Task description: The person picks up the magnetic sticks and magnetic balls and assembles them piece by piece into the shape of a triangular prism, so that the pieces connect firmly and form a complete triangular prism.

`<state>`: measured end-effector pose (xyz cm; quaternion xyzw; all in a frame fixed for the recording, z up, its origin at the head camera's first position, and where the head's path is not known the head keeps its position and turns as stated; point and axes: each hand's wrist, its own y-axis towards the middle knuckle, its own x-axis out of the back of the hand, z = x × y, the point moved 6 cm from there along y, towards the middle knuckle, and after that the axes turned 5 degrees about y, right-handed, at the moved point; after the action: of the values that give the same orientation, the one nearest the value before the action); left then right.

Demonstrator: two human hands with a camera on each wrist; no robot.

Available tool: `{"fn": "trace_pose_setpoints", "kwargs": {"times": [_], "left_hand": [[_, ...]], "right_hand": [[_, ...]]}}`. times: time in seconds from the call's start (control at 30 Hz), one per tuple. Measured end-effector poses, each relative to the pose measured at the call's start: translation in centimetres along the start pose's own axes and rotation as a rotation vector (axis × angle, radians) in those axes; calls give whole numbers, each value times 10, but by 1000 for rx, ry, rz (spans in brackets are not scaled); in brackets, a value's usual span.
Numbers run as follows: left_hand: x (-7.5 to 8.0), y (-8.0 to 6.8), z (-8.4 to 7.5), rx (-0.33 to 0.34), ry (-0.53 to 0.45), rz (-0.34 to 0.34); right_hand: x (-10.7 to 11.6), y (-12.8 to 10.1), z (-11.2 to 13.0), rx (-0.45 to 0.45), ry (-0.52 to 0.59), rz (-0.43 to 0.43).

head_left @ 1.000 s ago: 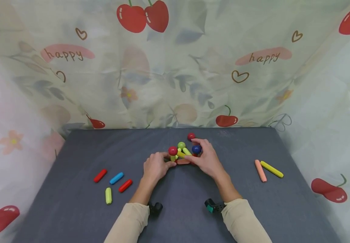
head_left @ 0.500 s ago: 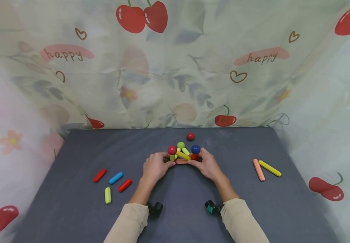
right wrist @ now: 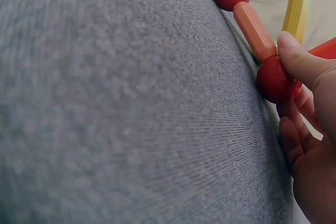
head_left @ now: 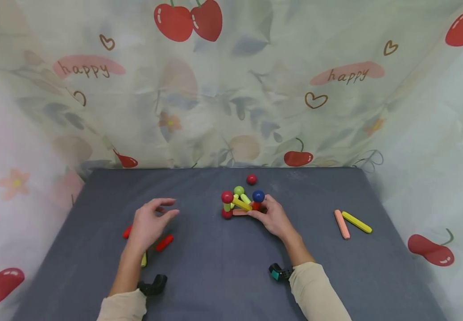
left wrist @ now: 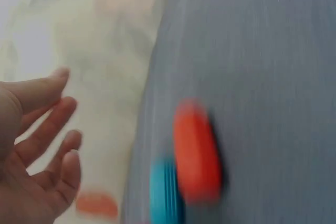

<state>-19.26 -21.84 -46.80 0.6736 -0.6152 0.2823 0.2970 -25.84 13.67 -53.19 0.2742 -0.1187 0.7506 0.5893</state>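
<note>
The small structure of coloured plastic rods and balls (head_left: 241, 203) stands mid-desk, toward the far edge of the dark grey desk (head_left: 223, 267). The right hand (head_left: 273, 218) sits at its right corner, fingers curled round a red ball (right wrist: 275, 80) there. The left hand (head_left: 149, 223) hovers well to the left, fingers loosely spread and holding nothing, over the short red rod (head_left: 164, 243) and blue rod (left wrist: 164, 192).

Left hand (head_left: 148, 223) raised above counter, palm turned inward, fingers (left wrist: 50, 129) spread and loosely bent, gripping nothing. Right hand (head_left: 273, 218) stretched forward, low, fingers curled, thumb (right wrist: 299, 59) pressing down. Both forearms in beige sleeves.
</note>
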Motion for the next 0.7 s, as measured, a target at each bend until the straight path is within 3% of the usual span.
{"fn": "trace_pose_setpoints", "kwargs": {"times": [0.17,0.33,0.43,0.7], "left_hand": [[42,-18,57,127,64,-133],[53,-32,99,297,89,-74],[52,-33,110,323,115,-30],[42,-17,114,258,212,96]], "right_hand": [[-1,1,-2,-28,-3,10],[-1,2,-5,-33,14,10],[-1,2,-6,-39,31,6],[-1,3,-7,-46,34,3]]}}
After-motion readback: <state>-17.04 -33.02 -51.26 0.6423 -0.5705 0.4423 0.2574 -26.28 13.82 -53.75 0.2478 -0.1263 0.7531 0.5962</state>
